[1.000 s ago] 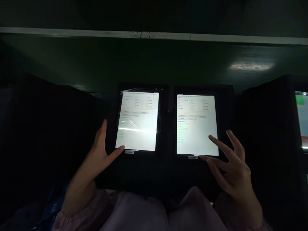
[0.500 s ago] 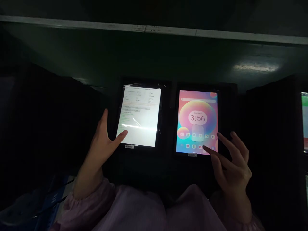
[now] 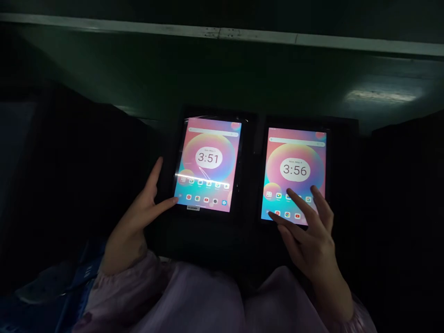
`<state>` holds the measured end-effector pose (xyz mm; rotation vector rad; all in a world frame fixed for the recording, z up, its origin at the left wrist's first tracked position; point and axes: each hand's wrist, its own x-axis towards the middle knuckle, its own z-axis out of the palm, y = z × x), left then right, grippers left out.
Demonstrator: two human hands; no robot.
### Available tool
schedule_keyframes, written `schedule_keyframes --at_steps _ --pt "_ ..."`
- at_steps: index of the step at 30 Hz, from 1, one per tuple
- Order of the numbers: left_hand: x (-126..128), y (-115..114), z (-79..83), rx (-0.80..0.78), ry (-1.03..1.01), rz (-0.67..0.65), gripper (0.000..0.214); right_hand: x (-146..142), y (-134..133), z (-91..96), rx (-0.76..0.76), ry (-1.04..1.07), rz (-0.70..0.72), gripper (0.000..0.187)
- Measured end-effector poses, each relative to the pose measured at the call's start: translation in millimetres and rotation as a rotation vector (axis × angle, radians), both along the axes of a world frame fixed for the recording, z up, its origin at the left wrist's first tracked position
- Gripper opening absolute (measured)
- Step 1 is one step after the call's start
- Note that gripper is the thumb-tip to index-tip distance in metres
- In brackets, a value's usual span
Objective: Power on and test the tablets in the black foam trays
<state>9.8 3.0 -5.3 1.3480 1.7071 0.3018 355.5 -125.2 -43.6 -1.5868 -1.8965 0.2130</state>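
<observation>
Grip, left hand [image 3: 137, 224]: fingers were spread and nothing was pinched; the forefinger tip was laid at the lower left corner of the left black-framed tablet [image 3: 208, 157], lit pink and blue, 3:51 shown.
Grip, right hand [image 3: 310, 243]: fingers were splayed; two tips were set over the icon rows of the right black-framed tablet [image 3: 295, 162], 3:56 shown.
Tablets: both were laid side by side, just apart, on the dark green worktop [image 3: 243, 83].

- left tablet [image 3: 208, 164]: screen is glowing pink, orange and turquoise in concentric circles around a white clock oval; a white glare streak is crossing it.
- right tablet [image 3: 294, 173]: is showing the same pink-orange-turquoise wallpaper.
- sleeves [image 3: 194, 300]: are showing pale lilac-pink.
- far surface [image 3: 222, 78]: is appearing dark green, a white strip [image 3: 138, 27] edging it.
</observation>
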Motion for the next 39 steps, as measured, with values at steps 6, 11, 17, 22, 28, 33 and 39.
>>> schedule_keyframes --at_steps 6,11,17,22,28,33,39 --pt "-4.5 6.0 4.0 -0.063 0.004 -0.083 0.146 4.3 2.7 0.1 0.045 0.037 -0.003 0.024" --pt "-0.7 6.2 2.9 -0.011 0.028 -0.088 0.132 1.1 4.7 1.3 0.057 0.054 -0.021 0.021" --pt "-3.8 2.5 -3.1 -0.045 -0.022 -0.012 0.128 2.5 3.8 -0.2 0.094 0.065 -0.067 0.022" --pt "-5.6 1.3 -4.3 -0.034 -0.036 0.001 0.13 -0.3 3.6 -0.9 0.084 0.071 -0.083 0.02" --pt "-7.7 1.2 -2.9 -0.042 -0.033 0.015 0.126 2.1 9.3 3.9 0.093 0.027 -0.057 0.018" --pt "-4.9 20.9 0.7 -0.023 -0.003 -0.081 0.143 17.7 25.8 18.8 0.097 -0.041 -0.148 0.02" --pt "28.2 61.5 1.1 0.065 0.042 -0.02 0.136 51.2 50.1 14.6 0.027 -0.123 -0.428 0.035"
